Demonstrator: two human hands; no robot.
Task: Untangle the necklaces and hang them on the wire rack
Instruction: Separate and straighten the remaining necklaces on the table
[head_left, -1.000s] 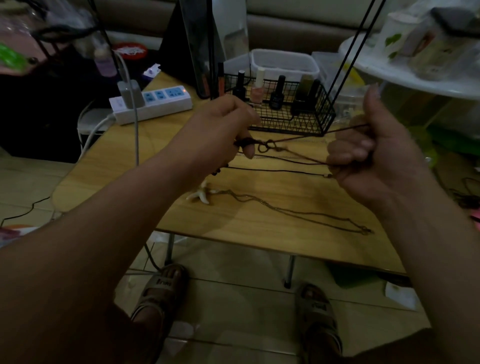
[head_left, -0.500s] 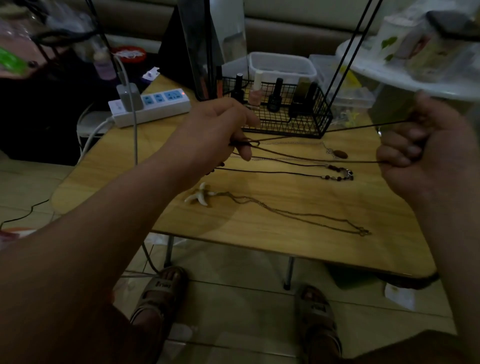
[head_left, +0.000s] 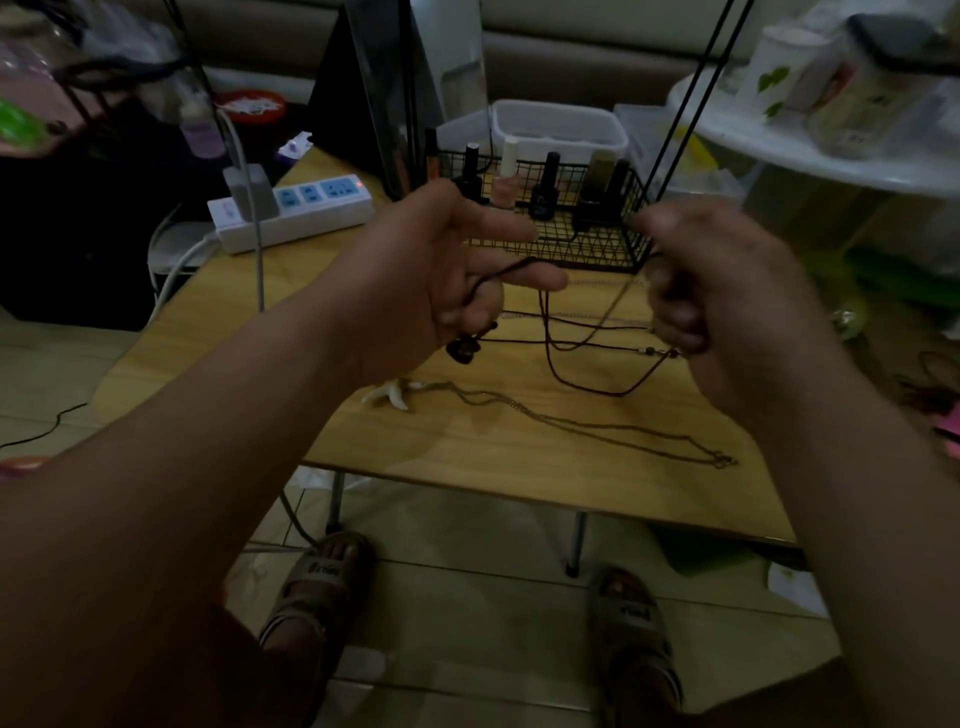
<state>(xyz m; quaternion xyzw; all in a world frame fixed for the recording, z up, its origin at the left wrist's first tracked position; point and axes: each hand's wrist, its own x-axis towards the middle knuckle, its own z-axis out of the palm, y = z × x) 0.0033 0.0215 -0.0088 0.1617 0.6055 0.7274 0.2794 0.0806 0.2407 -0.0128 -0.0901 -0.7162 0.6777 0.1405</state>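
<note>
table: wooden, beneath both hands.
wire rack: black, just beyond the fingertips.
left hand: lower fingers curl on the cord necklace; one straight finger carries it.
right hand: blurred, fingers curled round the cord.
cord necklace: sags between both hands' fingers.
chain necklace: flat on the table, below the fingers.

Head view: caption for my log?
Left hand and right hand hold a dark cord necklace sagging over the wooden table.

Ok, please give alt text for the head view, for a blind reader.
The left hand and right hand hold a dark cord necklace over a table, its loop sagging between them. A chain necklace lies on it.
</note>
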